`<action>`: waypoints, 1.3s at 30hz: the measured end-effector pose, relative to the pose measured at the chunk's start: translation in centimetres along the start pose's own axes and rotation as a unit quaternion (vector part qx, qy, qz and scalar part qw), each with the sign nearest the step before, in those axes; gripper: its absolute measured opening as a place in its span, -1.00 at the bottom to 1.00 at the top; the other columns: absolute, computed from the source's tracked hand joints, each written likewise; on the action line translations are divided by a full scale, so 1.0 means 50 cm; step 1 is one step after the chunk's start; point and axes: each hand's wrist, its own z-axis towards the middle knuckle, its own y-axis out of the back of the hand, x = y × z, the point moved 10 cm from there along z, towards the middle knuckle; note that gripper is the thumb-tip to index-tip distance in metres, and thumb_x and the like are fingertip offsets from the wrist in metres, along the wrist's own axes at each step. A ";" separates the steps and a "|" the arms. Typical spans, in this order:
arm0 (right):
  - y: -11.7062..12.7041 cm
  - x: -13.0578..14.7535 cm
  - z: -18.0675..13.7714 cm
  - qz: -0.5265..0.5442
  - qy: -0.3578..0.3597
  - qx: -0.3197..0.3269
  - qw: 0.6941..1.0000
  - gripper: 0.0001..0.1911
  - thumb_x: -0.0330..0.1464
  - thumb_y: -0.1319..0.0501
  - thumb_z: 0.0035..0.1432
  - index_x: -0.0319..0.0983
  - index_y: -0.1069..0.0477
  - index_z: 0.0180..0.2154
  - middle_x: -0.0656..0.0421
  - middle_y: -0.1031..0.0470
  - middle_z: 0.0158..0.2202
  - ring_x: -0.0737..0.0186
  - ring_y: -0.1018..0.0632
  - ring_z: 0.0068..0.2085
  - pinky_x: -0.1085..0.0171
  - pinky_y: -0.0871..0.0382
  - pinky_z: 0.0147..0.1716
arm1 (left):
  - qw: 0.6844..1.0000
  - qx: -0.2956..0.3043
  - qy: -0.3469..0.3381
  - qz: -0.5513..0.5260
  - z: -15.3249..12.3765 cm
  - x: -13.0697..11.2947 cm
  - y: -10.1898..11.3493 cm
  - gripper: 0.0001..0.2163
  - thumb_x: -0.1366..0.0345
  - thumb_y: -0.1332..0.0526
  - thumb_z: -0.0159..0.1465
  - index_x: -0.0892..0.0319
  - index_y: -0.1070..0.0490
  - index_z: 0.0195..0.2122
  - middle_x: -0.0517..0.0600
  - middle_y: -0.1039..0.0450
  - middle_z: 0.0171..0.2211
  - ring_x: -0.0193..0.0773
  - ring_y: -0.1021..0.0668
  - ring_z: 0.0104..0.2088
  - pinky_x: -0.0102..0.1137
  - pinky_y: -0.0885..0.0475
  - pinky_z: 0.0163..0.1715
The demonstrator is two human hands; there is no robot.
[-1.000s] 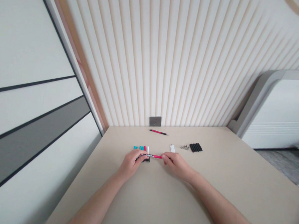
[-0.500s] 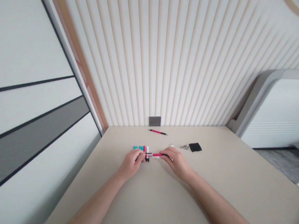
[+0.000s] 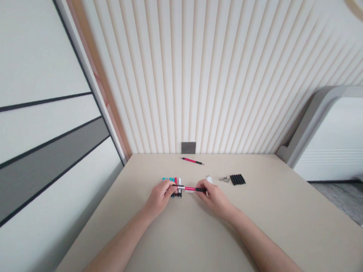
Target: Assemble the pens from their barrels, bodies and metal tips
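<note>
Held level between my hands is a red pen (image 3: 189,188) with a silver section and a black end. My left hand (image 3: 160,198) pinches its silver end, and my right hand (image 3: 213,197) grips its black end. Under and behind my left hand lies a row of small parts (image 3: 173,186) in teal, red, white and black, partly hidden by my fingers. A small white part (image 3: 208,179) sits just beyond my right hand.
A second red pen (image 3: 192,161) lies near the wall, below a grey wall socket (image 3: 188,147). Small metal pieces (image 3: 224,179) and several black tubes (image 3: 237,179) lie to the right on the beige table (image 3: 161,242). A white cabinet (image 3: 339,138) stands beyond the table's right side.
The pen has shifted right, and its black end now sits in my right fingers. My hands stay close together, and the view has barely moved.
</note>
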 end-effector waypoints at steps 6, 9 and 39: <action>-0.008 0.000 0.001 0.011 0.010 0.018 1.000 -0.70 -0.23 -0.01 0.35 -0.23 -0.45 -0.19 0.16 -0.49 -0.39 0.28 -0.42 -0.39 0.28 -0.25 -0.36 | 1.000 -0.016 -0.011 0.020 0.000 -0.001 0.004 -0.81 0.18 -0.09 0.37 0.14 -0.43 -0.23 -0.04 -0.51 -0.37 -0.27 -0.52 -0.35 -0.41 -0.40 -0.28; 0.010 -0.012 0.002 0.009 0.002 -0.029 1.000 -0.80 -0.26 -0.09 0.29 -0.22 -0.41 -0.20 0.17 -0.49 -0.35 0.27 -0.41 -0.38 0.29 -0.25 -0.38 | 1.000 -0.015 -0.012 0.009 0.000 0.000 0.003 -0.82 0.20 -0.10 0.37 0.14 -0.44 -0.20 -0.03 -0.53 -0.33 -0.27 -0.54 -0.32 -0.40 -0.42 -0.25; -0.016 -0.037 0.004 0.108 -0.056 -0.004 0.993 -0.61 -0.31 -0.06 0.27 -0.22 -0.39 0.09 0.19 -0.56 -0.36 0.37 -0.41 -0.54 0.36 -0.29 -0.46 | 0.999 -0.024 0.004 0.023 0.003 0.001 0.007 -0.81 0.23 -0.08 0.37 0.15 -0.45 -0.17 -0.01 -0.56 -0.25 -0.25 -0.57 -0.25 -0.40 -0.45 -0.21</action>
